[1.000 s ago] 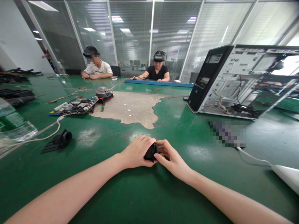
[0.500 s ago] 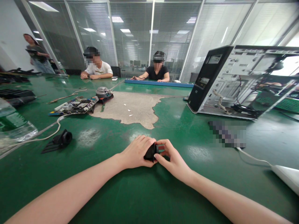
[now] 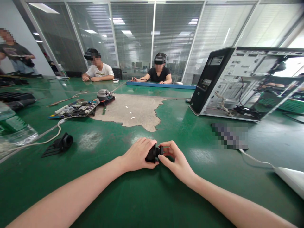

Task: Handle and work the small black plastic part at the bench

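My left hand (image 3: 137,155) is wrapped round a black blocky plastic part (image 3: 150,154), just above the green table. At its right end sits a smaller black knob-like piece (image 3: 161,150), which the thumb and fingers of my right hand (image 3: 175,160) pinch. A short dark neck shows between the two pieces; whether they are joined there I cannot tell. My left palm covers the far side of the blocky part. Off to the left, a black plastic part with a round opening and thin prongs (image 3: 60,144) lies on the table, touched by neither hand.
An open computer case (image 3: 211,82) stands at the right, with a blurred-out object (image 3: 229,136) and its white cable in front. A circuit board (image 3: 77,108) and a large plastic bottle (image 3: 16,126) are at the left. Two people sit across the table; another stands far left.
The knob-like piece has shifted slightly right, so more of the neck between it and the blocky part shows. My left hand has barely moved. The standing person has moved left.
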A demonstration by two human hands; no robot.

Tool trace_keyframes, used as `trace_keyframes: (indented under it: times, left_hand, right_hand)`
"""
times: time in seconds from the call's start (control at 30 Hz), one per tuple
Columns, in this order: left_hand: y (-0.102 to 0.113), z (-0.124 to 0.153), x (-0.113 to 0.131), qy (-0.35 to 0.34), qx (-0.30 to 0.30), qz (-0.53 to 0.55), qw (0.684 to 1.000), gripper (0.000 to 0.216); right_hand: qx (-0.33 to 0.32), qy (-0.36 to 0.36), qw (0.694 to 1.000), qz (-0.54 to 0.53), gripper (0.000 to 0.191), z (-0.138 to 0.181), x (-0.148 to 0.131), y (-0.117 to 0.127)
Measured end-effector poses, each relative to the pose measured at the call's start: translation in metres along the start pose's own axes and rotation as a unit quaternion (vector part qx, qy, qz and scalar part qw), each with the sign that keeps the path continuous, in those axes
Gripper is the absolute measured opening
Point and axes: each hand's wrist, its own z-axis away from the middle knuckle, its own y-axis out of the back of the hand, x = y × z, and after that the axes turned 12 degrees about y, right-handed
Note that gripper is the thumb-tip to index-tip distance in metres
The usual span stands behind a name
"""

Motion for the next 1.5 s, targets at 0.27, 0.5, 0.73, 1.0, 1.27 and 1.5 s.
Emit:
trace_keyframes:
  times: [0.27,0.5,0.73,1.0,1.27,1.5]
  left_hand:
    - [0.002,0.001,0.005,-0.004,-0.007,0.008,1.000,0.049]
    - [0.003,0.001,0.007,-0.015,-0.015,-0.001,1.000,0.050]
    - [0.000,0.001,0.004,-0.025,-0.011,-0.002,1.000,0.050]
    - [-0.002,0.000,0.002,-0.024,-0.003,0.006,1.000,0.050]
    - [-0.001,0.000,0.002,-0.030,-0.007,-0.001,1.000,0.048]
    - [-0.001,-0.001,0.001,-0.025,-0.011,0.000,1.000,0.051]
  right_hand:
    - [-0.032,-0.075,0.989,-0.127,0.031,-0.003,0.003,-0.002]
    - [-0.053,-0.089,0.983,-0.149,0.031,-0.012,0.009,0.003]
    - [-0.059,-0.048,0.994,-0.078,0.023,-0.004,0.006,0.001]
    - [-0.027,-0.003,0.999,-0.019,0.017,0.002,0.006,-0.001]
    - [-0.072,-0.039,0.991,-0.107,0.017,0.001,0.007,-0.002]
    - [-0.074,0.062,0.995,-0.003,0.019,0.006,0.002,-0.002]
